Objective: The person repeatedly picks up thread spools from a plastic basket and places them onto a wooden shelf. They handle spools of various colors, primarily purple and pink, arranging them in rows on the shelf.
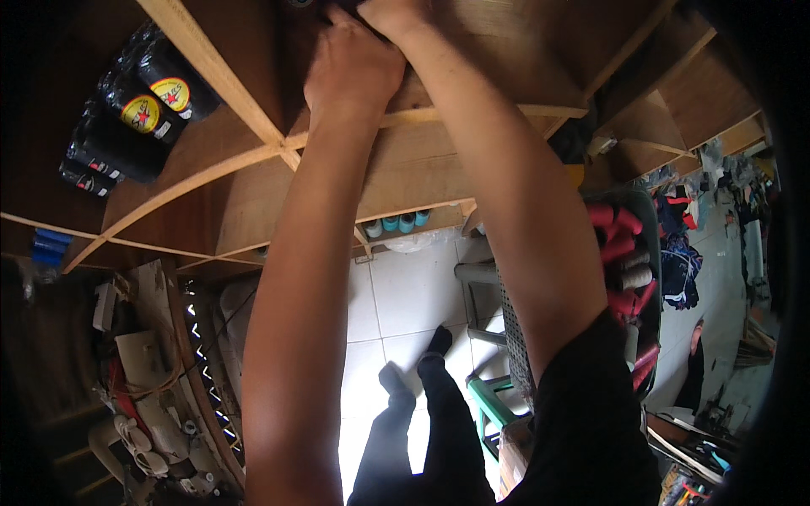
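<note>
Both my arms reach up into a wooden shelf compartment at the top of the view. My left hand [354, 63] is closed, its back toward me, and what its fingers hold, if anything, is hidden. Just beside it, my right hand [395, 13] is partly cut off by the upper edge, so its fingers do not show. A small dark patch lies around the two hands, too little of it visible to name. In the compartment to the left stand several dark thread cones [135, 110] in plastic wrap with round yellow labels.
The wooden shelf [498, 110] spans the top, with divider boards. Turquoise spools [405, 223] sit in a lower compartment. At right is a dark crate [650, 253] of red and pink spools [620, 232]. Green stool legs [489, 405] and a sewing machine [148, 379] stand lower down.
</note>
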{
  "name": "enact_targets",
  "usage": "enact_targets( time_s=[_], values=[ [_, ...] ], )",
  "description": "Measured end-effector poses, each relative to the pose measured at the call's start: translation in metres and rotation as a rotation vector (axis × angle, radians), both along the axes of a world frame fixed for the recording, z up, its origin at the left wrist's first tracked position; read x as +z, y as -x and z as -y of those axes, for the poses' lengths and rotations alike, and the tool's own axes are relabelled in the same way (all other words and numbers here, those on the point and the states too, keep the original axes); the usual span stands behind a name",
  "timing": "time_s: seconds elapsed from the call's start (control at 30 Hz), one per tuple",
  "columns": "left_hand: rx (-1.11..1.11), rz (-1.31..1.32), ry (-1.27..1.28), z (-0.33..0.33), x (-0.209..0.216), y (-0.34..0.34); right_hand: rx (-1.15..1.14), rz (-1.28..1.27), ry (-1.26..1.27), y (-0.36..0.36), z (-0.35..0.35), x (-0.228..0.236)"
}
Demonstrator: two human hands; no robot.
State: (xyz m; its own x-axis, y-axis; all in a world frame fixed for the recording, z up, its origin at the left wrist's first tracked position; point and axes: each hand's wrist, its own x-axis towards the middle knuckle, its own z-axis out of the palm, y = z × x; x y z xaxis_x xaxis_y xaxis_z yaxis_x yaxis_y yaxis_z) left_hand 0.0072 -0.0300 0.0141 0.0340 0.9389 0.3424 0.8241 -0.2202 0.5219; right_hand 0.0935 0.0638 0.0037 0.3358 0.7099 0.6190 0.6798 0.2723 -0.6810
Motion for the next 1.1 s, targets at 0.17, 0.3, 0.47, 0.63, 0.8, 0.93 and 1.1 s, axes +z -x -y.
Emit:
enact_targets(
  time_s=[0.17,0.3,0.47,0.63,0.8,0.93,1.1],
  values=[
    [-0.008,-0.050,-0.220,-0.003,0.011,-0.009,-0.034,0.105,-0.046,-0.028,0.040,-0.009],
    [-0.409,0.061,-0.696,0.036,-0.013,0.013,0.028,0.001,-0.008,-0.033,0.187,0.016],
    [-0.609,0.295,-0.463,0.183,-0.016,0.030,-0.085,-0.355,0.169,-0.090,0.412,-0.001],
    [-0.724,0.492,0.109,0.279,-0.034,0.048,-0.287,-0.568,0.417,-0.093,0.614,0.014],
    [-0.873,0.337,0.556,0.341,-0.047,0.036,-0.509,-0.744,0.394,-0.098,0.723,0.009],
    [-1.077,0.126,0.588,0.369,-0.033,0.006,-0.539,-0.858,0.315,-0.094,0.740,-0.001],
    [-1.260,-0.080,0.565,0.372,-0.042,-0.030,-0.452,-0.693,0.441,-0.106,0.716,-0.026]
  ],
)
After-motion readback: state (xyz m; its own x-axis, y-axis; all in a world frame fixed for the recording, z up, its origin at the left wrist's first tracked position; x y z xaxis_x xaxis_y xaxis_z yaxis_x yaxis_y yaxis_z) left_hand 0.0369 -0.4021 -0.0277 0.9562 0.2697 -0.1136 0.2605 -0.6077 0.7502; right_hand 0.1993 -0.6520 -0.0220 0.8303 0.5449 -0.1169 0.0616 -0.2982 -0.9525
